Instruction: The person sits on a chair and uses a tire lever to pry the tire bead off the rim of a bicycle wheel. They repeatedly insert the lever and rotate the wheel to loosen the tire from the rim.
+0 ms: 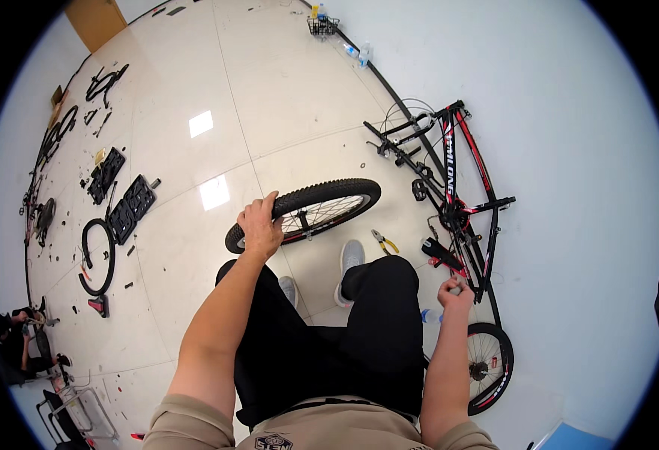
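Pale floor (pixel 299 105) with pliers (pixel 381 239), tool cases (pixel 131 210)

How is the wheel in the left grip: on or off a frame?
Off: floor shows between the wheel and the black-and-red frame.

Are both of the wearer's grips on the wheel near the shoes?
No, only the left grip holds the wheel; the right grip is apart from it, off to the right.
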Demonstrator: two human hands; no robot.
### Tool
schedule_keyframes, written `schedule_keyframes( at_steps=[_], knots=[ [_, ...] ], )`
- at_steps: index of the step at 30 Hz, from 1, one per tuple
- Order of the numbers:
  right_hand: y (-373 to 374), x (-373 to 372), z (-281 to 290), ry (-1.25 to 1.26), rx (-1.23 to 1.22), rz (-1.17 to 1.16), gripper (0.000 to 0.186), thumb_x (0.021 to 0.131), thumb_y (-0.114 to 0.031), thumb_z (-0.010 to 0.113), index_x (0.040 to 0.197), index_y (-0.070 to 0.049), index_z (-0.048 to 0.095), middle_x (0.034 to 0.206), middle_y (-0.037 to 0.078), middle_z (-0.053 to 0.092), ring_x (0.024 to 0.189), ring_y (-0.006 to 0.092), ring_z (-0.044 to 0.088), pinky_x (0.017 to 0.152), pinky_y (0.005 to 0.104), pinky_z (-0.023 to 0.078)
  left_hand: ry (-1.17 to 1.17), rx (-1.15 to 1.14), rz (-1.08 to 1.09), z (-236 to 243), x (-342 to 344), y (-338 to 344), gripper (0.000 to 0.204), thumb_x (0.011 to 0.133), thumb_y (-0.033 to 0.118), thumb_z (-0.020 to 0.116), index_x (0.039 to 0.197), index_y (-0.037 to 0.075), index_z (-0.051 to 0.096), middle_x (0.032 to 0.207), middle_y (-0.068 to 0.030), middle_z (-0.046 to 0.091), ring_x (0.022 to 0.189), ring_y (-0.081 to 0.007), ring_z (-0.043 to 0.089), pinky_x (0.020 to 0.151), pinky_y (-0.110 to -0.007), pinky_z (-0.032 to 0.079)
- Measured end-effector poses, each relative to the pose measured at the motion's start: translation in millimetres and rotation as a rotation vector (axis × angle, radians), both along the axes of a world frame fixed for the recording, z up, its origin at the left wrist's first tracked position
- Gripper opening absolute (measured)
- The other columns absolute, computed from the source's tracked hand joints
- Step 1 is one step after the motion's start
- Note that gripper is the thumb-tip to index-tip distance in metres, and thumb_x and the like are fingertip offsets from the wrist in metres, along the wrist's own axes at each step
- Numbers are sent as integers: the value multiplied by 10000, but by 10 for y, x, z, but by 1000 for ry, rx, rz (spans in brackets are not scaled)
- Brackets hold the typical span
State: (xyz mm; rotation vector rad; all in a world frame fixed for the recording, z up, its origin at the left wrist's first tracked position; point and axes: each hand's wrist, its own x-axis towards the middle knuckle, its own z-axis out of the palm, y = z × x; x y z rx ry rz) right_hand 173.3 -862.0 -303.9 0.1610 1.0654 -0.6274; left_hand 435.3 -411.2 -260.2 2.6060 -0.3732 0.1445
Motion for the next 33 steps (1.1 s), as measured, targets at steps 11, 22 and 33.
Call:
schedule_keyframes(
  at_steps=[11,22,33],
  knots=[
    [249,103,369,-113,-123,150,210,1006,-282,528,976,-74,546,802,17,569,533,109,481,454,260,384,2,40,0,-95,-23,9,594,830,83,763,1364,201,533,1118,-107,583,1101,-334,548,975,-512,375],
    [309,183,619,-142,-146,208,209,1013,-263,503,978,-59,530,777,37,576,509,120,476,461,275,344,-49,-11,30,-125,-43,55,575,823,86,762,1352,179,558,1126,-90,604,1123,-319,550,986,-507,362],
    [709,648,1041,-153,-340,294,174,959,-108,563,1132,-97,557,962,85,628,719,187,564,645,329,467,-44,23,78,-107,-14,48,583,798,85,792,1331,165,568,1157,-103,615,1149,-324,556,1013,-493,373]
  ],
)
